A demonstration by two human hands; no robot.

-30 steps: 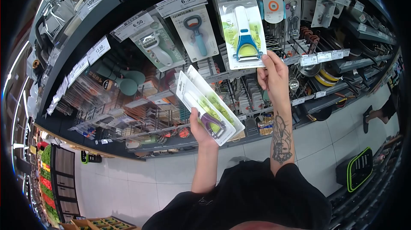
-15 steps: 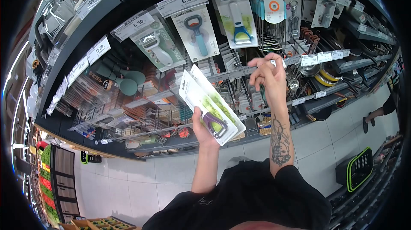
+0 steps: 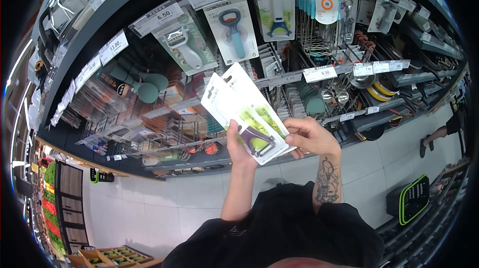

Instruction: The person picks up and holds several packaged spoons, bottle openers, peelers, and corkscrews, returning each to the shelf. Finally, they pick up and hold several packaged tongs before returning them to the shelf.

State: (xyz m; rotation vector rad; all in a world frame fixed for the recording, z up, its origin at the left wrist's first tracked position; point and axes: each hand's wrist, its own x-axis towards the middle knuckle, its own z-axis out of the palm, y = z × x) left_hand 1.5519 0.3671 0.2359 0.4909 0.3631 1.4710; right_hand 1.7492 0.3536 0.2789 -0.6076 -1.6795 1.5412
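Observation:
Two overlapping white-and-green blister packs [image 3: 244, 113] are held in front of the shelf. The front one shows a purple peeler [image 3: 256, 137]. My left hand [image 3: 239, 146] grips the lower left edge, thumb on the front. My right hand [image 3: 314, 138] pinches the lower right edge of the packs between thumb and fingers. Just beyond hang a carded blue-handled peeler [image 3: 234, 36], a white peeler pack [image 3: 184, 51] and a blue-and-white peeler pack [image 3: 277, 16].
Shelf racks of kitchen tools carry price tags [image 3: 320, 73]. Pans [image 3: 381, 91] lie at the right. A black basket with a green rim [image 3: 414, 199] is at the lower right. Another person's leg [image 3: 439, 133] shows at the right edge.
My right hand has come down from in front of the shelf and taken hold of the packs' right edge. The packs, still in my left hand, have shifted slightly left and fanned apart.

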